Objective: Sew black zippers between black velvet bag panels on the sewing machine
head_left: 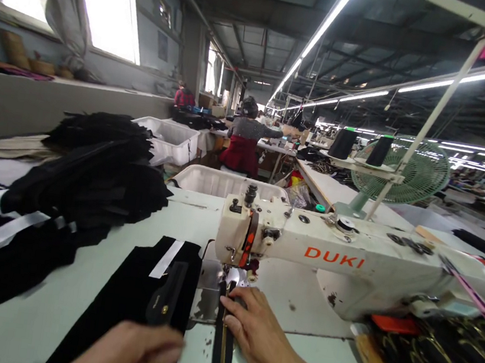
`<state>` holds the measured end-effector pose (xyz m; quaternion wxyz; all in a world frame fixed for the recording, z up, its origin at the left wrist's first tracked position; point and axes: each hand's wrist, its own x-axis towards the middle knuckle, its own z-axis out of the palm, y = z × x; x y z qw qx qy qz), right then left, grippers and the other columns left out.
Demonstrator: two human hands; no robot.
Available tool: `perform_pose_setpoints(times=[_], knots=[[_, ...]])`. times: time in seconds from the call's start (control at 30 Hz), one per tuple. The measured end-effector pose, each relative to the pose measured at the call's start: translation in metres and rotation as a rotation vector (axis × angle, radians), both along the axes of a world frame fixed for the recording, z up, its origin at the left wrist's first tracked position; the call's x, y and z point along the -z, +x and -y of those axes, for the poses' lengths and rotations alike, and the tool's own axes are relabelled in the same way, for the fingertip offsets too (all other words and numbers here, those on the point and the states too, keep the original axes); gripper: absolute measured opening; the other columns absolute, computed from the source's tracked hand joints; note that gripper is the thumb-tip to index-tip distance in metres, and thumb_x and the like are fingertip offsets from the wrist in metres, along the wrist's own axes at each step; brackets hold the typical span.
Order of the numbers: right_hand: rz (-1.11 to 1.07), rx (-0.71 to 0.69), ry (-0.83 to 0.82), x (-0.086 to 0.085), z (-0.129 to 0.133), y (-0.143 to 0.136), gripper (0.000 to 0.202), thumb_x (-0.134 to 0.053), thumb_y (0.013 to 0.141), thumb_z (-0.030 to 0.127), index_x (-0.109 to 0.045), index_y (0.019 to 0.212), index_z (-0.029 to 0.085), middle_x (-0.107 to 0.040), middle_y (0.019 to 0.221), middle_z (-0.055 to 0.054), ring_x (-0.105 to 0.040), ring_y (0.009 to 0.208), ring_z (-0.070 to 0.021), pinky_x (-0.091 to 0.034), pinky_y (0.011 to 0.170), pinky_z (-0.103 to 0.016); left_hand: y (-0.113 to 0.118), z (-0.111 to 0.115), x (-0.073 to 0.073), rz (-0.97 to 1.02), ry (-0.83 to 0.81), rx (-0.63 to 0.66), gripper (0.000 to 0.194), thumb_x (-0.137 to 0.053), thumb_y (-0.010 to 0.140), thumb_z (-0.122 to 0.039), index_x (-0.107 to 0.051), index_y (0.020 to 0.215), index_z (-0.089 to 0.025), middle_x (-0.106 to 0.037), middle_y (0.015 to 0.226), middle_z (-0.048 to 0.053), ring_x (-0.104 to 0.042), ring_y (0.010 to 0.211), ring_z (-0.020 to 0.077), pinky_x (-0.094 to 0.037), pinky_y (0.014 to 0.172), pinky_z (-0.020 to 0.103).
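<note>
Your right hand (256, 329) lies flat on a narrow black strip with a gold zipper line (223, 345), fingers (235, 307) spread narrow and pressing it to the pale green counter (51, 311), apparently so that it runs straight toward the presser foot (230, 275) of the cream-white DUKI sewing machine (347, 267). The strip runs from the counter's near edge up under the needle, touching the metal bed plate (206, 302). Your left hand (130, 351) hovers blurred at the bottom of the frame, fingers loosely curled over the near end of a flat black fabric panel (134, 292); whether they pinch the cloth you cannot tell. That panel lies just left of the strip, a white tape (166, 259) across its top and a small black tab with a gold snap (165, 299) resting on it, seemingly kept within easy reach. A heap of cut black pieces (91, 179) sits farther left. Beyond, a seated person in a grey top (248, 137) works near white plastic bins (176, 140), and a green fan (409, 170) stands right.
</note>
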<state>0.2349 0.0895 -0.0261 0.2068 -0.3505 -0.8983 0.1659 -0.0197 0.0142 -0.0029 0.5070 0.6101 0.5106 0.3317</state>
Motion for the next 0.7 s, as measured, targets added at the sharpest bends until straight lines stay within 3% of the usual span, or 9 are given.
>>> perform_pose_setpoints(times=[0.03, 0.13, 0.2, 0.27, 0.37, 0.5, 0.57, 0.63, 0.7], knots=[[0.002, 0.007, -0.016, -0.002, 0.001, -0.001, 0.036, -0.058, 0.098, 0.024, -0.062, 0.134, 0.024, -0.06, 0.13, -0.009, -0.054, 0.12, -0.0255, -0.045, 0.107, -0.042, -0.016, -0.019, -0.007, -0.329, 0.231, -0.065, 0.031, -0.061, 0.091, -0.053, -0.077, 0.104, -0.029, -0.077, 0.095, 0.002, -0.071, 0.092, 0.0281, -0.053, 0.087, 0.033], [0.005, 0.034, -0.055, -0.006, 0.008, -0.006, 0.045, -0.064, 0.094, 0.029, -0.058, 0.139, 0.022, -0.057, 0.136, -0.009, -0.05, 0.127, -0.0272, -0.041, 0.112, -0.042, -0.045, -0.084, -0.017, -0.508, 0.38, -0.089, 0.043, -0.062, 0.084, -0.044, -0.068, 0.122, -0.024, -0.066, 0.128, 0.009, -0.058, 0.119, 0.0341, -0.036, 0.108, 0.046], [0.016, 0.048, -0.074, -0.005, 0.013, -0.009, 0.048, -0.064, 0.094, 0.031, -0.057, 0.14, 0.02, -0.056, 0.138, -0.011, -0.048, 0.13, -0.0284, -0.04, 0.114, -0.043, -0.051, -0.116, -0.013, -0.541, 0.406, -0.054, 0.048, -0.066, 0.078, -0.043, -0.067, 0.121, -0.022, -0.066, 0.127, 0.011, -0.055, 0.119, 0.0358, -0.033, 0.109, 0.051], [0.027, 0.073, -0.073, 0.001, 0.016, -0.01, 0.049, -0.063, 0.093, 0.031, -0.056, 0.141, 0.019, -0.055, 0.14, -0.012, -0.047, 0.132, -0.0294, -0.039, 0.114, -0.043, -0.047, -0.131, -0.004, -0.557, 0.406, -0.021, 0.04, -0.065, 0.077, -0.043, -0.069, 0.109, -0.02, -0.069, 0.111, 0.011, -0.058, 0.109, 0.0355, -0.038, 0.103, 0.052], [0.036, 0.093, -0.042, 0.014, 0.017, -0.011, 0.057, -0.067, 0.088, 0.027, -0.054, 0.143, 0.019, -0.054, 0.142, -0.012, -0.047, 0.133, -0.031, -0.039, 0.115, -0.043, -0.034, -0.125, 0.009, -0.518, 0.375, 0.02, 0.026, -0.06, 0.084, -0.043, -0.069, 0.09, -0.02, -0.07, 0.091, 0.006, -0.063, 0.091, 0.0303, -0.048, 0.089, 0.043], [0.0, 0.079, -0.02, 0.029, 0.018, -0.013, 0.059, -0.067, 0.082, 0.022, -0.055, 0.139, 0.016, -0.057, 0.134, -0.012, -0.05, 0.127, -0.0307, -0.041, 0.112, -0.04, -0.01, -0.105, 0.02, -0.428, 0.342, 0.016, 0.032, -0.049, 0.096, -0.045, -0.067, 0.101, -0.018, -0.072, 0.089, 0.004, -0.069, 0.083, 0.025, -0.055, 0.076, 0.032], [-0.024, 0.068, 0.004, 0.032, 0.018, -0.014, 0.056, -0.063, 0.078, 0.017, -0.058, 0.134, 0.016, -0.057, 0.132, -0.013, -0.051, 0.124, -0.0291, -0.042, 0.111, -0.038, 0.001, -0.096, 0.026, -0.44, 0.385, -0.054, 0.034, -0.053, 0.093, -0.041, -0.065, 0.113, -0.016, -0.072, 0.105, 0.01, -0.068, 0.099, 0.0303, -0.054, 0.089, 0.042], [-0.047, 0.066, 0.033, 0.032, 0.017, -0.015, 0.054, -0.06, 0.075, 0.013, -0.06, 0.129, 0.015, -0.057, 0.13, -0.014, -0.051, 0.122, -0.0287, -0.043, 0.11, -0.038, 0.01, -0.085, 0.032, -0.475, 0.452, -0.135, 0.045, -0.059, 0.087, -0.036, -0.061, 0.127, -0.017, -0.063, 0.129, 0.014, -0.055, 0.123, 0.0369, -0.04, 0.108, 0.055], [-0.056, 0.061, 0.039, 0.03, 0.017, -0.015, 0.052, -0.057, 0.075, 0.012, -0.06, 0.128, 0.016, -0.058, 0.129, -0.014, -0.052, 0.121, -0.0287, -0.045, 0.108, -0.039, 0.015, -0.069, 0.039, -0.513, 0.519, -0.156, 0.049, -0.058, 0.089, -0.033, -0.057, 0.137, -0.024, -0.052, 0.146, 0.011, -0.044, 0.137, 0.0362, -0.032, 0.115, 0.058]])
